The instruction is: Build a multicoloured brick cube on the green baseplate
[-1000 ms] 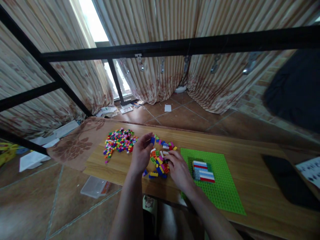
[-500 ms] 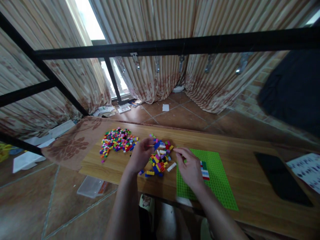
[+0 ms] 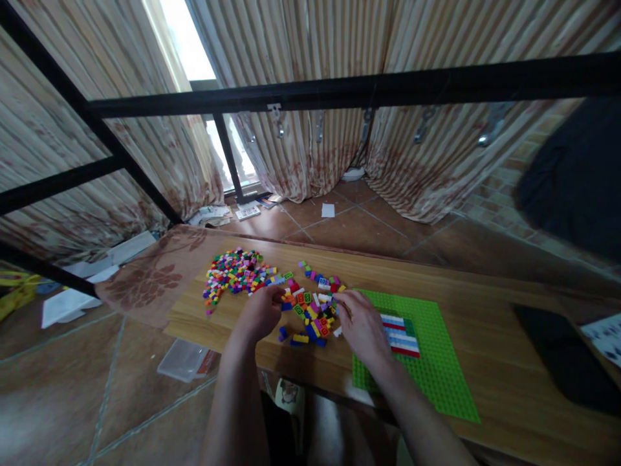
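A looser pile of bricks (image 3: 313,314) lies on the wooden board between my hands. My left hand (image 3: 264,310) is at the left side of this pile, its fingers bent and near small bricks; what they hold, if anything, is too small to tell. My right hand (image 3: 358,320) rests at the pile's right side with curled fingertips, their contents hidden. Beside it, a green baseplate (image 3: 444,349) carries a striped block of white, blue, red and green bricks (image 3: 402,335). Farther left is a dense heap of small coloured bricks (image 3: 235,270).
A dark flat tablet-like object (image 3: 563,356) lies on the board (image 3: 495,323) at right, near a printed sheet (image 3: 601,340). A black metal rail (image 3: 339,94) crosses above. A clear plastic box (image 3: 180,360) sits on the floor at left.
The view has shifted slightly, moving the scene rightward. My left hand has moved left and down away from the pile's top, uncovering red and green bricks. My right hand stays by the pile's right side.
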The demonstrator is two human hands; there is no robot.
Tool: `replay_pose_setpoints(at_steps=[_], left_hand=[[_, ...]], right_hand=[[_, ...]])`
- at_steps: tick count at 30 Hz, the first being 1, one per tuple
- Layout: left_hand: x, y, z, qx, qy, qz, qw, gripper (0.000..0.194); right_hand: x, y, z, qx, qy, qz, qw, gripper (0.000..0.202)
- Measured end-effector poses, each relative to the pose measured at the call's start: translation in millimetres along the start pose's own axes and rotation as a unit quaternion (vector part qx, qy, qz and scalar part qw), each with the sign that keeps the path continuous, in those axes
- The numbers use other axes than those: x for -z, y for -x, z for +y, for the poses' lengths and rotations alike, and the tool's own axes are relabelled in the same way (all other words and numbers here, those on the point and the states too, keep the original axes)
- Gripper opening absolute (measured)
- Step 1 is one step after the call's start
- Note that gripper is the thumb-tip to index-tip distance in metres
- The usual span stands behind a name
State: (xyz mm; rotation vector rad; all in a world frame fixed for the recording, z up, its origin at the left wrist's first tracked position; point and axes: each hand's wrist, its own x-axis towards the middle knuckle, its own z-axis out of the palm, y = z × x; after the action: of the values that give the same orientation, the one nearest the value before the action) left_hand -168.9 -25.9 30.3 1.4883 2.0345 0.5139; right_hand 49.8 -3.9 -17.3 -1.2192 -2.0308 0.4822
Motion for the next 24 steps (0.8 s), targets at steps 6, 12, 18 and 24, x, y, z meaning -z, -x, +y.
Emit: replay_pose_setpoints(at_steps=[6, 12, 18, 24], left_hand=[[6.9, 4.5, -15.3, -0.009, -0.028, -0.037, 0.999, 0.03], [9.0, 2.7, -20.8, -0.009, -0.023, -0.012, 1.0, 0.022], [13.1, -1.9, -23.1, 0.029, -0.033, 0.06, 0.997, 0.025], [9.5, -1.4, -10.5, 0.022, -0.107, 0.048, 0.993, 0.027]], right_hand=[[-10.9, -0.6, -2.4, 0.006, -0.003, -0.006, 1.0, 0.023], [-13.0, 0.8, 0.5, 0.006, -0.026, 0.008, 1.0, 0.023], [-10.6, 1.7, -1.0, 0.005, -0.041, 0.022, 0.999, 0.022], [-9.3, 1.4, -4.7, 0.0, -0.051, 0.022, 0.998, 0.021]])
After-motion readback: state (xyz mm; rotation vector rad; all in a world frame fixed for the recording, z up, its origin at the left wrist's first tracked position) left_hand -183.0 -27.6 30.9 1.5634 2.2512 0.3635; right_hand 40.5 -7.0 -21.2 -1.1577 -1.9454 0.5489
